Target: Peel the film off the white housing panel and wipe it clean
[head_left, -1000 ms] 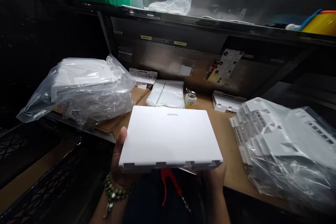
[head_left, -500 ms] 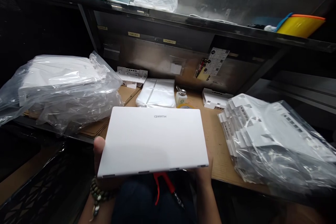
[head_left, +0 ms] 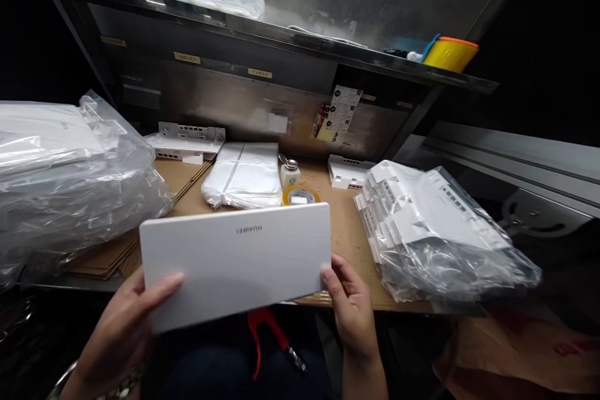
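**Hands tilting a white panel above the desk's near edge**

Hands are gripping a flat white panel (head_left: 237, 262) by its two short ends, the left hand (head_left: 124, 325) with its thumb lying across the lower left corner, the right hand (head_left: 351, 306) pinching the right edge between thumb and fingers. Both are clamped on the panel, which is hanging in the air just over the near edge of the desk (head_left: 344, 231), its face tipped toward the camera, probably so the surface can be looked over. A logo is reading upside down near its top edge.

Below it, red-handled pliers (head_left: 272, 340) are resting in the lap. A bagged stack of white housings (head_left: 435, 231) is sitting toward the right edge, another bagged bundle (head_left: 70, 169) at the left edge on cardboard. Toward the back, folded clear bags (head_left: 244, 175), a small dispenser bottle (head_left: 289, 172) and a yellow tape roll (head_left: 300, 195) are lying together, within reach.
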Tool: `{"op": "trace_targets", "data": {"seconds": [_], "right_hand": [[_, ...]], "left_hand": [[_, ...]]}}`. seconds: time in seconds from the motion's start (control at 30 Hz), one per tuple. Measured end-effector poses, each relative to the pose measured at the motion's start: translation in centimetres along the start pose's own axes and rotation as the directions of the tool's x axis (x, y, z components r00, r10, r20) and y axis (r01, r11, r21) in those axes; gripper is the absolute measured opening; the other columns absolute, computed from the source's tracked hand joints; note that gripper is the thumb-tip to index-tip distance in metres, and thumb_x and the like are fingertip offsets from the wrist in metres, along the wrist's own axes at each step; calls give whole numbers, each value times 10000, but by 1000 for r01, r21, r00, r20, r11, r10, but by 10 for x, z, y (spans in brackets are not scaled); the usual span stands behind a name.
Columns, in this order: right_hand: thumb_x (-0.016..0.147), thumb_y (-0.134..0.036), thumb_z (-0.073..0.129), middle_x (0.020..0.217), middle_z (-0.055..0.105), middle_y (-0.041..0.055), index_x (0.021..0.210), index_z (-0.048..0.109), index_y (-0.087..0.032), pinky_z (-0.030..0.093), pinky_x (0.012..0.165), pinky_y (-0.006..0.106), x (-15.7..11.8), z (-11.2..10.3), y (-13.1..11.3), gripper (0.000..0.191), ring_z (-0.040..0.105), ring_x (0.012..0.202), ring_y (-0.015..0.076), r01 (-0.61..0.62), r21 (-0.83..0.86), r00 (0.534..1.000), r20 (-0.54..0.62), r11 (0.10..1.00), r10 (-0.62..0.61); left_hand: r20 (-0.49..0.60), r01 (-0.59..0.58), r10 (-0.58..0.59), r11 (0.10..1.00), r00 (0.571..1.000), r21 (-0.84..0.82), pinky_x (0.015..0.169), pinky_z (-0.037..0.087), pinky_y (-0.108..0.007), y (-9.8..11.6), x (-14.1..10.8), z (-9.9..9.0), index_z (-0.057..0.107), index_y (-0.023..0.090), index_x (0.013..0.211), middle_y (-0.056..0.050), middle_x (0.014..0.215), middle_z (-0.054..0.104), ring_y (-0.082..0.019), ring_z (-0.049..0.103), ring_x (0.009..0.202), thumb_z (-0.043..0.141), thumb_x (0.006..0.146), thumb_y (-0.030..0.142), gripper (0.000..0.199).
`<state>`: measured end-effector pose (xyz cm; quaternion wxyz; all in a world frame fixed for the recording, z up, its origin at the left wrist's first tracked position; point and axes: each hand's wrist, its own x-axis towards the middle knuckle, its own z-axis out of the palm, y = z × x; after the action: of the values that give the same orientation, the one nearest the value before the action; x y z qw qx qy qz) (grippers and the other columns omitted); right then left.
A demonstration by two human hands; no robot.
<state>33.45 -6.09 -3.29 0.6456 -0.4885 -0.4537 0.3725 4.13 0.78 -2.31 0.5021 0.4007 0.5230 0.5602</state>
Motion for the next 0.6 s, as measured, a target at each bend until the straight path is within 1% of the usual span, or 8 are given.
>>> {"op": "trace_targets", "data": {"seconds": [0.03, 0.1, 0.2, 0.23, 0.3, 0.43, 0.5, 0.6], "right_hand": [[985, -392, 660, 1188, 774, 27, 1175, 756, -324, 582, 930, 310, -1, -4, 2, 223, 726, 1062, 207, 20, -34, 1000, 1, 999, -20], [984, -365, 663, 1224, 764, 21, 1173, 761, -340, 538, 1049, 386, -1, -11, 10, 214, 706, 1139, 229, 58, -113, 998, 10, 992, -57], [966, -296, 694, 1267, 753, 0, 1218, 751, -378, 337, 1241, 523, 0, -18, 20, 271, 636, 1295, 261, 154, -221, 987, 70, 963, -141], [960, -269, 703, 1261, 757, -8, 1228, 746, -391, 303, 1258, 537, 0, -19, 22, 298, 631, 1308, 262, 194, -248, 980, 96, 949, -175], [961, -234, 697, 1233, 769, -18, 1227, 745, -404, 321, 1254, 533, 2, -22, 25, 320, 653, 1283, 254, 250, -291, 967, 130, 924, -221], [983, -248, 656, 1188, 784, -22, 1190, 765, -399, 418, 1203, 501, 3, -26, 29, 278, 700, 1210, 249, 251, -315, 968, 103, 915, -230], [978, -254, 660, 1164, 792, -19, 1167, 778, -391, 429, 1197, 502, 2, -28, 31, 261, 709, 1194, 257, 241, -303, 970, 92, 922, -224], [970, -259, 668, 1165, 792, -11, 1147, 790, -379, 421, 1207, 506, 1, -30, 35, 246, 711, 1188, 265, 216, -282, 976, 88, 935, -199]], "left_hand": [[9, -15, 15, 999, 1000, 42, 622, 641, -214, 5, -1, 4, 797, 218, 1011, -70, 998, 807, -250, 767, 813, 955, 589, 489, 526], [66, -158, 153, 984, 986, 80, 722, 618, -160, 10, -3, 10, 785, 216, 948, -58, 999, 790, -219, 757, 900, 940, 633, 519, 464], [170, -419, 419, 907, 892, -39, 916, 633, -315, 4, -4, 13, 720, 190, 787, -35, 820, 731, -215, 737, 864, 857, 793, 451, 294], [190, -479, 485, 874, 854, -80, 975, 620, -377, 2, -5, 12, 710, 191, 792, -24, 800, 716, -208, 719, 849, 839, 825, 389, 239], [214, -580, 589, 807, 779, -110, 1046, 585, -446, -2, -5, 12, 723, 193, 841, -15, 813, 714, -201, 681, 831, 833, 834, 288, 146], [293, -683, 677, 724, 675, -98, 1090, 543, -477, 2, -6, 15, 744, 215, 812, -13, 824, 736, -214, 670, 832, 805, 865, 277, 102], [309, -697, 685, 711, 659, -90, 1102, 533, -471, 6, -8, 17, 740, 232, 776, -2, 813, 736, -202, 663, 813, 798, 876, 299, 134], [303, -690, 675, 720, 672, -73, 1099, 537, -455, 10, -11, 20, 744, 244, 789, 14, 802, 737, -190, 662, 800, 824, 855, 306, 121]]}}
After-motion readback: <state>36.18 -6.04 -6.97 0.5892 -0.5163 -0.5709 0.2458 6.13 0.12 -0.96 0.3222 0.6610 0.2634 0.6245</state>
